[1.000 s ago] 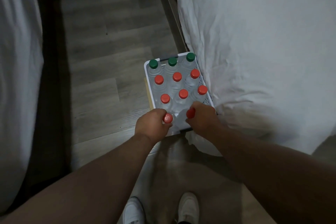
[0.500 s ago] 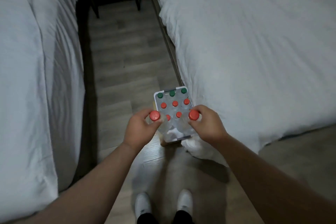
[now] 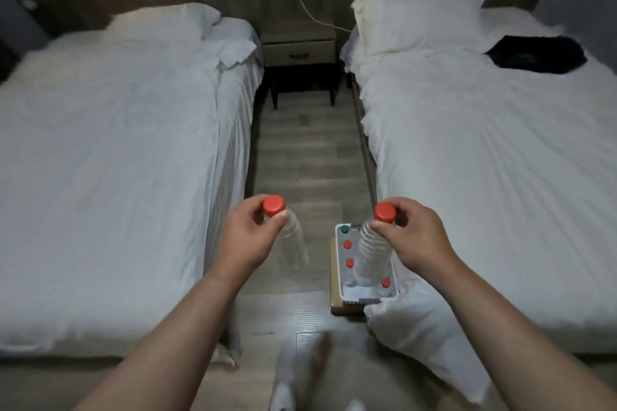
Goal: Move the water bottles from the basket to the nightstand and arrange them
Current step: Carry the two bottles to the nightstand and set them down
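Hanging over the floor (image 3: 307,150), a clear plastic red-capped water bottle (image 3: 293,243) pinched at the neck by left hand (image 3: 245,237) fingers (image 3: 248,208) | ribbed clear red-capped bottle (image 3: 372,250) pinched by right hand (image 3: 419,237) above the white plastic basket (image 3: 339,274) beside the right bed (image 3: 484,177) | wooden nightstand (image 3: 298,50) well apart, between that and the left bed (image 3: 117,160)

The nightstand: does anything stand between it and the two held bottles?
Nothing visible does. From the left bottle and the right bottle, the floor between the beds shows no object up to the nightstand. A white cable runs over its top.
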Action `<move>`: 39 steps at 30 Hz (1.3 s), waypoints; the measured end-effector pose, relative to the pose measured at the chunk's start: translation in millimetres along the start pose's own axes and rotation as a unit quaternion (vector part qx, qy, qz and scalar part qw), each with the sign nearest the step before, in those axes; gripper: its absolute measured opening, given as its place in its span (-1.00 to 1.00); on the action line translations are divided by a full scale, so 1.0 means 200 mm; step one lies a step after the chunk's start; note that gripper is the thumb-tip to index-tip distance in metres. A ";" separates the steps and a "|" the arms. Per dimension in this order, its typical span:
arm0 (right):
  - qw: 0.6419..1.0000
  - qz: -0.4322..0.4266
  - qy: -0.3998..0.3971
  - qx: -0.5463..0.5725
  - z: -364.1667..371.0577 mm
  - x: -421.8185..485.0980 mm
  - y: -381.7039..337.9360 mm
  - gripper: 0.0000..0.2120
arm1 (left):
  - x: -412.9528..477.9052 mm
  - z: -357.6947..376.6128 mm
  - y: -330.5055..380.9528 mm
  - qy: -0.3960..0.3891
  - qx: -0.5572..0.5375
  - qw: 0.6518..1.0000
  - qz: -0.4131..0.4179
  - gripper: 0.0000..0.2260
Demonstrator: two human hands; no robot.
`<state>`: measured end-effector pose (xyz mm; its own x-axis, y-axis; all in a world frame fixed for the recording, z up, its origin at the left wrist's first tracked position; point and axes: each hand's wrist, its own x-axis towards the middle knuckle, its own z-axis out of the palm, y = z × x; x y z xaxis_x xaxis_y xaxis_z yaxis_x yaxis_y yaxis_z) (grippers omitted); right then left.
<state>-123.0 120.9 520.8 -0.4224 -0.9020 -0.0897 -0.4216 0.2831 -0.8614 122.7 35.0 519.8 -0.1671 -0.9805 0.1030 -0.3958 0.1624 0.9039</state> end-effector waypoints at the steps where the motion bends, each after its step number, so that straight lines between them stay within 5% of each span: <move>1: 1.000 -0.015 -0.004 0.002 0.00 0.00 -0.06 -0.79 | -0.01 -0.05 0.03 0.015 -0.007 1.000 0.005 -0.79; 10: 0.995 -0.086 -0.035 0.017 0.20 0.11 -0.50 -0.80 | 0.09 -0.36 0.03 0.089 -0.046 0.995 -0.013 -0.83; 25: 0.998 -0.059 0.021 -0.010 0.69 0.63 -0.88 -0.80 | 0.90 -0.76 -0.22 0.042 -0.068 0.997 -0.004 -0.84; 39: 0.999 -0.046 0.006 -0.011 0.81 1.23 -0.92 -0.84 | 1.49 -0.66 -0.27 0.024 -0.057 0.998 -0.027 -0.78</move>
<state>-19.2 -206.5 576.1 -0.3900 -0.9208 -0.0039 -0.4763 0.2053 -0.8550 212.8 -280.8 556.1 -0.1035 -0.9921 0.0709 -0.2978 0.0990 0.9495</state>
